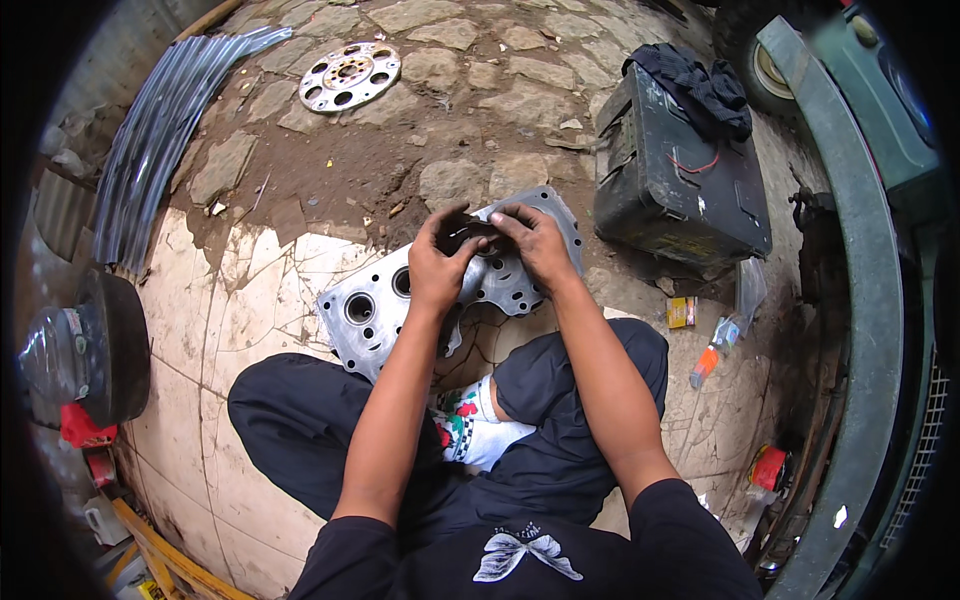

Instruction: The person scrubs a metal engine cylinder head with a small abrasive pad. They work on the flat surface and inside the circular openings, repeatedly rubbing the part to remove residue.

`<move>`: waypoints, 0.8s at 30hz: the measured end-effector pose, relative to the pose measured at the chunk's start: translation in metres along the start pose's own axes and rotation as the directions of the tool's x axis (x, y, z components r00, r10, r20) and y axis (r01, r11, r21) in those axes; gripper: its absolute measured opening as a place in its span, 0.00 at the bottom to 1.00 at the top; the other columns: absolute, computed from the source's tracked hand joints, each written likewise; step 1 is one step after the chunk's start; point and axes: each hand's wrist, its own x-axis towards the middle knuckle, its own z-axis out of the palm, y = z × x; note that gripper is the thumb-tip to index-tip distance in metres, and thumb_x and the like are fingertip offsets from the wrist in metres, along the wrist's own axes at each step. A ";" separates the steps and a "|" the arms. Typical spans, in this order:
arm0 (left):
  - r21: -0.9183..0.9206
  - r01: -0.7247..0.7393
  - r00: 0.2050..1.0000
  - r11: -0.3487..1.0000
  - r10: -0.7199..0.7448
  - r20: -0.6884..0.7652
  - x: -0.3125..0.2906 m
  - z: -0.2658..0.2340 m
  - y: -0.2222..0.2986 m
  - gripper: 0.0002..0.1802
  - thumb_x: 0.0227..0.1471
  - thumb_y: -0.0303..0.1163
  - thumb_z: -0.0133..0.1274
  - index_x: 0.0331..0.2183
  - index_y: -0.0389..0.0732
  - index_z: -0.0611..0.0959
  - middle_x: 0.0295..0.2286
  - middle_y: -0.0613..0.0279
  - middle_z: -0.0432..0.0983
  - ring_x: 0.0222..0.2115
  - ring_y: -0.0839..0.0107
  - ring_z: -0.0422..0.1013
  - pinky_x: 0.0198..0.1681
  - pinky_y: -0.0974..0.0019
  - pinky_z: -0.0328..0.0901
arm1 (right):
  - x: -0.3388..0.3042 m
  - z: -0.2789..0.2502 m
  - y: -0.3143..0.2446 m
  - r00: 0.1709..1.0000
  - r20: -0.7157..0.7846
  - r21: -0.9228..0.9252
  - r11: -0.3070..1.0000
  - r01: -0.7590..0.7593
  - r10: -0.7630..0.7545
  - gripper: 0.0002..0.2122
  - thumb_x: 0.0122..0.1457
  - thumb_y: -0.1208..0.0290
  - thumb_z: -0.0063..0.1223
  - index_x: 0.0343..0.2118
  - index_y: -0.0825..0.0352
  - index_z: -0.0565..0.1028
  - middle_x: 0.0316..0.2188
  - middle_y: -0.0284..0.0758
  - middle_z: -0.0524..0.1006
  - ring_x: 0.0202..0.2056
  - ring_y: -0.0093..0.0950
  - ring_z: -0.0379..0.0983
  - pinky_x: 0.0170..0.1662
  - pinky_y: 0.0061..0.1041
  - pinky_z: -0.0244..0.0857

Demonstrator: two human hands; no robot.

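A grey metal engine cylinder head (385, 325) lies at a slant on the tiles in front of my crossed legs, its flat face marked by round bores and smaller holes. Over its middle, my left hand (440, 262) curls with thumb and fingers bent round a small dark piece (478, 228). From the other side my right hand (535, 242) pinches at the same piece, its fingertips close to the left thumb. Dark grime covers the fingers of both hands. The piece's exact kind is hard to make out, partly hidden by the fingers.
A round metal flywheel-like plate (350, 77) rests on the stones ahead. At right stand a black case (680, 170) with dark cloth (695, 90) on it, small boxes (682, 312) and a vehicle's metal bumper (850, 300). Corrugated sheets (165, 140) and a clear bottle (55, 350) are left.
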 end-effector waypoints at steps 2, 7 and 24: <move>0.147 0.013 1.000 0.989 -0.008 -0.030 0.000 -0.001 0.004 0.15 0.52 0.23 0.70 0.43 0.33 0.88 0.35 0.59 0.87 0.38 0.70 0.84 0.46 0.66 0.76 | -0.001 -0.004 -0.006 0.999 0.034 -0.024 0.999 -0.031 0.032 0.18 0.64 0.61 0.69 0.47 0.72 0.84 0.36 0.36 0.86 0.37 0.21 0.81 0.42 0.23 0.74; 0.196 -0.035 0.999 0.980 0.035 0.002 0.001 -0.003 0.010 0.09 0.49 0.21 0.69 0.36 0.34 0.90 0.32 0.58 0.86 0.35 0.69 0.84 0.43 0.66 0.76 | -0.007 0.008 -0.001 0.991 -0.122 -0.197 0.980 0.024 -0.048 0.26 0.60 0.57 0.74 0.53 0.73 0.82 0.39 0.38 0.86 0.40 0.25 0.82 0.44 0.24 0.76; 0.777 0.037 0.973 0.628 0.156 -0.173 0.003 0.001 0.005 0.26 0.62 0.43 0.59 0.56 0.36 0.83 0.53 0.46 0.78 0.57 0.46 0.70 0.67 0.48 0.58 | -0.013 -0.015 -0.034 0.959 -0.265 -0.484 0.874 -0.039 -0.103 0.13 0.64 0.70 0.65 0.49 0.69 0.85 0.41 0.40 0.88 0.41 0.30 0.85 0.49 0.28 0.76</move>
